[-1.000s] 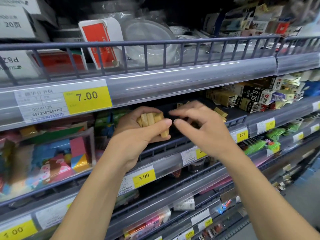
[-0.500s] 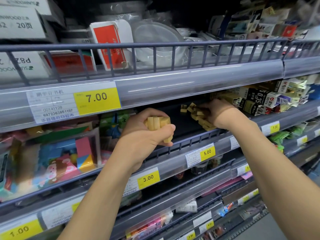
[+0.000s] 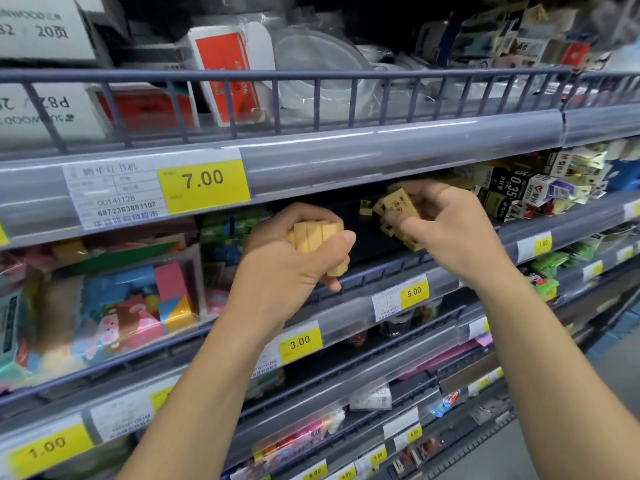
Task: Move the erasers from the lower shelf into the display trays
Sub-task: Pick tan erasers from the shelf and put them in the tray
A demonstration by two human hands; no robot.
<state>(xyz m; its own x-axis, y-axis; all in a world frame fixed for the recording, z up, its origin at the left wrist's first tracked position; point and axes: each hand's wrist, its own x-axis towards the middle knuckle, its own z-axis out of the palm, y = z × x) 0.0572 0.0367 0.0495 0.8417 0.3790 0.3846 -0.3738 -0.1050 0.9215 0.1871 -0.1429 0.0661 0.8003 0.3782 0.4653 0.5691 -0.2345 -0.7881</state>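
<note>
My left hand (image 3: 294, 258) grips a bunch of several tan erasers (image 3: 317, 237), held upright in front of the dark display tray (image 3: 367, 237) on the second shelf. My right hand (image 3: 446, 226) pinches one tan printed eraser (image 3: 398, 204) just above a small pile of loose erasers (image 3: 408, 239) lying in the tray's right part. Another single eraser (image 3: 365, 206) lies further back in the tray. The tray's floor between the two hands is dark and bare.
A grey rail with price tags (image 3: 204, 183) runs above the tray. Colourful toy boxes (image 3: 114, 303) stand to the left, packed stationery (image 3: 540, 188) to the right. The tray's low front rail (image 3: 377, 275) lies below my hands. Lower shelves (image 3: 346, 393) hold more goods.
My right hand reached right into the tray's pile, then drew back a little with one eraser pinched in it. My left hand stayed in place with its bunch.
</note>
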